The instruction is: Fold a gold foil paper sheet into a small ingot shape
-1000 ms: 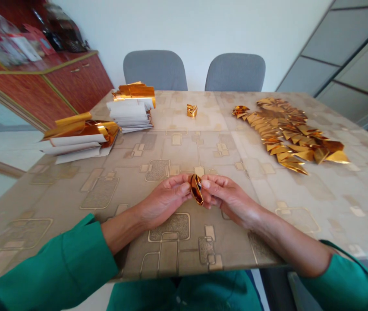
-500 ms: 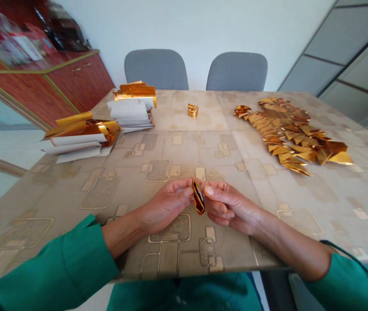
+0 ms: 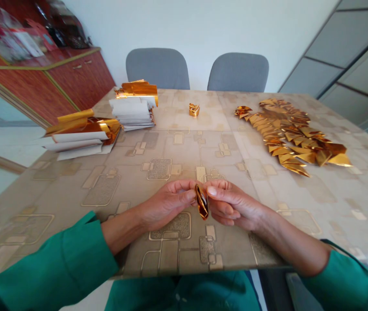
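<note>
My left hand (image 3: 167, 204) and my right hand (image 3: 232, 206) meet above the middle of the patterned table (image 3: 184, 151). Between their fingertips they pinch a narrow folded piece of gold foil paper (image 3: 202, 201), its lower end hanging free. A small folded gold foil shape (image 3: 194, 110) stands farther off on the table. To the right lies a large spread of gold foil triangles (image 3: 287, 134). Two stacks of white-backed gold foil sheets (image 3: 134, 108) (image 3: 82, 138) lie to the left, beyond my hands' reach-line.
Two grey chairs (image 3: 158, 69) (image 3: 238, 72) stand behind the far table edge. A reddish-brown cabinet (image 3: 80, 82) with bags and boxes on top stands at the far left. Grey panelled doors (image 3: 342, 52) fill the right side. My green sleeves rest near the table's front edge.
The folded foil piece has shifted slightly right and toward me, turning more upright between my fingers. My right hand's fingers have curled around it further.
</note>
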Demonstrator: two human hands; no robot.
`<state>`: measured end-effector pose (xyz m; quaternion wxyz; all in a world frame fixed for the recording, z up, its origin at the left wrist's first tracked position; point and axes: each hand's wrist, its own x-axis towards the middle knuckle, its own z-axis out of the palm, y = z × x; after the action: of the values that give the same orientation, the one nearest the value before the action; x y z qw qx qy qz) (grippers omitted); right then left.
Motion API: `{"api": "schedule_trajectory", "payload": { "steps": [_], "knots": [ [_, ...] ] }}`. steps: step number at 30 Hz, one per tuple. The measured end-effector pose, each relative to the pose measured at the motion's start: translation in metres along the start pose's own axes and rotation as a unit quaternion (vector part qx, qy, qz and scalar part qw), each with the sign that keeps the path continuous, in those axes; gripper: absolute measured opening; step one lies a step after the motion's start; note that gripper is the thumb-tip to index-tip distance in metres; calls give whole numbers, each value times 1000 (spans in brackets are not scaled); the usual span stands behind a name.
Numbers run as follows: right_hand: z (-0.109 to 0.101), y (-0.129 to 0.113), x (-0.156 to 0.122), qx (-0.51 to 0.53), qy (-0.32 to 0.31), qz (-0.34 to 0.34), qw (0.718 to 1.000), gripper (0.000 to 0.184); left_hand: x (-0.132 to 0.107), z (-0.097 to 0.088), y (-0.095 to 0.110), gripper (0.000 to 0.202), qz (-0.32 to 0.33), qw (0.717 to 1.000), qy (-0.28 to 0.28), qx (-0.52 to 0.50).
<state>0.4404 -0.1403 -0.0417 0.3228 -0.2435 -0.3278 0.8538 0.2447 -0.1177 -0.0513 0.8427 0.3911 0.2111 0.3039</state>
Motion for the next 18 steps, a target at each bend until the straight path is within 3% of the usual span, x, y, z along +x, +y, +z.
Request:
{"api": "schedule_trajectory", "payload": {
  "steps": [6,18],
  "knots": [
    [-2,0,4,25,23,-1,999,23,0,-1,-4,28,-4,999,37,-13],
    [0,4,7,60,58,-22,996,33,3,6,-11,26,-11,979,71,-192]
  ]
}}
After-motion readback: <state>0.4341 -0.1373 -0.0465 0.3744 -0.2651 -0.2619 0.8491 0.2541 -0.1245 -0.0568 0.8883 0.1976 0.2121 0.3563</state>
